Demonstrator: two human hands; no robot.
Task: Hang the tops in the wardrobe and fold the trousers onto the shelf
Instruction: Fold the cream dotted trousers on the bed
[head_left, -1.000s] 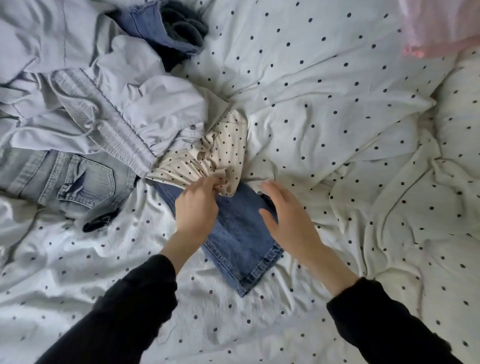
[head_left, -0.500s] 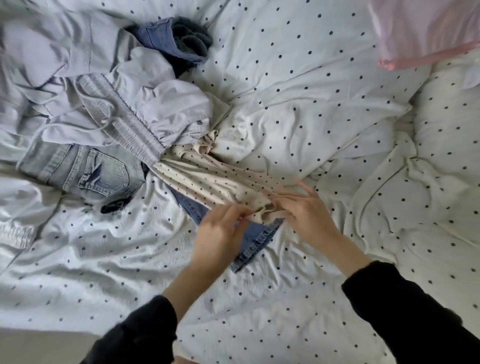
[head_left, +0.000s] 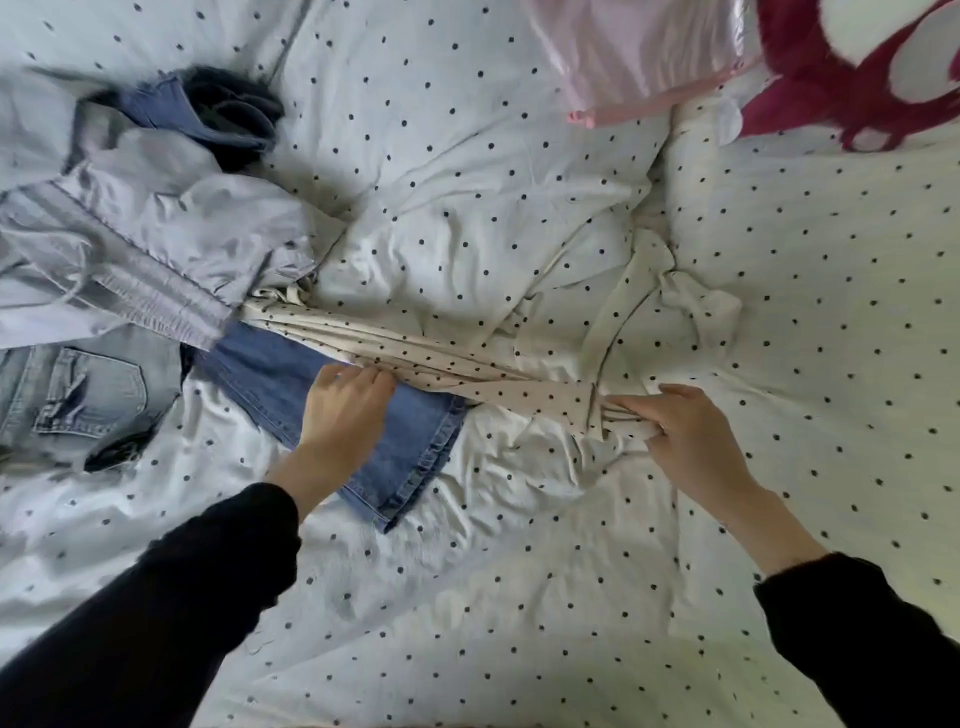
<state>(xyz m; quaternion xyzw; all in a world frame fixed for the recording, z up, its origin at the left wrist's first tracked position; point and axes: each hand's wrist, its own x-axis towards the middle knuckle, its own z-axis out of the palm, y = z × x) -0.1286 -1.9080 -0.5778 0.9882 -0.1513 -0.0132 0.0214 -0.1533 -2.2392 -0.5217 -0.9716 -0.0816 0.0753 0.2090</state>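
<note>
A cream garment with small dark dots (head_left: 415, 345) lies stretched across the bed, its far end tucked under the clothes pile at the left. My right hand (head_left: 685, 436) grips its bunched near end and holds it out to the right. My left hand (head_left: 345, 410) rests on the dark blue jeans leg (head_left: 270, 379), its fingertips curled at the garment's lower edge. A pale grey drawstring garment (head_left: 156, 244) sits on top of the pile, with light blue jeans (head_left: 88, 395) below it.
A white bedsheet with dark dots (head_left: 519, 597) covers the whole bed. More dark and blue clothing (head_left: 218, 111) lies at the pile's far end. A pink pillow (head_left: 639, 57) and a magenta and white cushion (head_left: 872, 67) sit at the top right.
My right hand has pulled the cream dotted garment out to the right, stretching it long. My left hand has let go of its end and moved back onto the blue jeans leg.
</note>
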